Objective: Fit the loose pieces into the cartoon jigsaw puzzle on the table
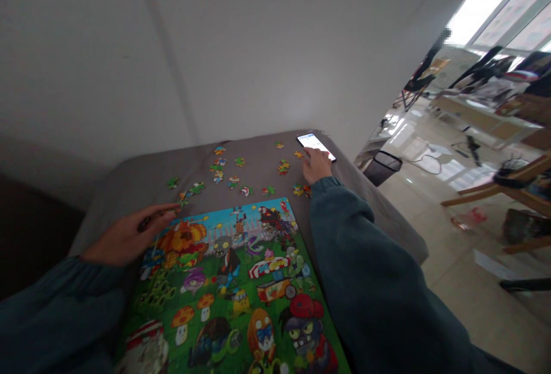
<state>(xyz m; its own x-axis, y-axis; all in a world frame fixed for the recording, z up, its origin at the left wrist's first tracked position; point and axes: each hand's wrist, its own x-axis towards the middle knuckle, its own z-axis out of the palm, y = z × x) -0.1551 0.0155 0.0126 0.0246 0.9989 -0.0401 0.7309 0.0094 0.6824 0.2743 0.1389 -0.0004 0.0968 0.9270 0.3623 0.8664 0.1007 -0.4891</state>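
A puzzle board (267, 282) with a cartoon garden picture lies on the cloth-covered table. My left hand (133, 233) hovers at the board's upper left corner, its fingers stretched forward beside some loose puzzle pieces (185, 196). A dark gap shows between its thumb and fingers, and I make out nothing held there. At the table's far right, my right hand (317, 166) reaches over a phone (316, 143) with a lit screen, its fingers extended onto the lower part of the phone. Close to that hand lies another puzzle piece (298, 155).
Several puzzle pieces (233, 182) are scattered on the grey cloth (258, 167) beyond the board. A white wall (258, 53) rises behind the table. On the floor at right stand a dark bin (382, 167) and a wooden chair (516, 179).
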